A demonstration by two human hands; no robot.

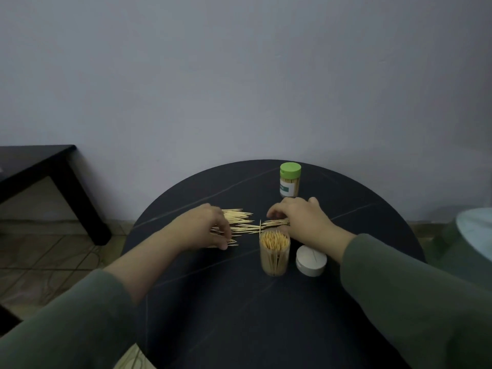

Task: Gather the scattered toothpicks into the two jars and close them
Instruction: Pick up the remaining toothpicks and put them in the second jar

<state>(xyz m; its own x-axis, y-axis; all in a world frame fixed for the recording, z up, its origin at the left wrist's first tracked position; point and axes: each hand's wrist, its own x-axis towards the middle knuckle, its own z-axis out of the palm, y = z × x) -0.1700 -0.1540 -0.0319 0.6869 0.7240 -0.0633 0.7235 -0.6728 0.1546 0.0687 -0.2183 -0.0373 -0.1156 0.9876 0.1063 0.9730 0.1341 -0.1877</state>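
While both hands work over the round black worktop (202,302), a loose heap of toothpicks (243,225) lies scattered across its middle, between them. The left hand (206,227) rests on the left end of the heap, knuckles up, its fingers curled down so that the tips press on a few sticks at the near edge; whether this grip actually pinches any of them I cannot tell. The right hand (300,218) lies over the right end of the heap, fingers bent down and reaching leftward onto the sticks there, thumb raised at the far side; its fingertips touch the toothpicks, but a true hold on them does not show.

Just near of the heap stands the open clear jar (274,251), upright and packed with toothpicks standing on end, their tips level with its mouth. One stick stands or leans at the jar's left rim. Its white lid (311,260) lies flat on the worktop just beside the jar to the right, below the right wrist, with a thin line across its top.

At the far side, beyond the right hand, stands the second jar (289,180), upright, full of toothpicks, labelled, and closed with a green cap.

Both arms wear dark green sleeves (415,296).
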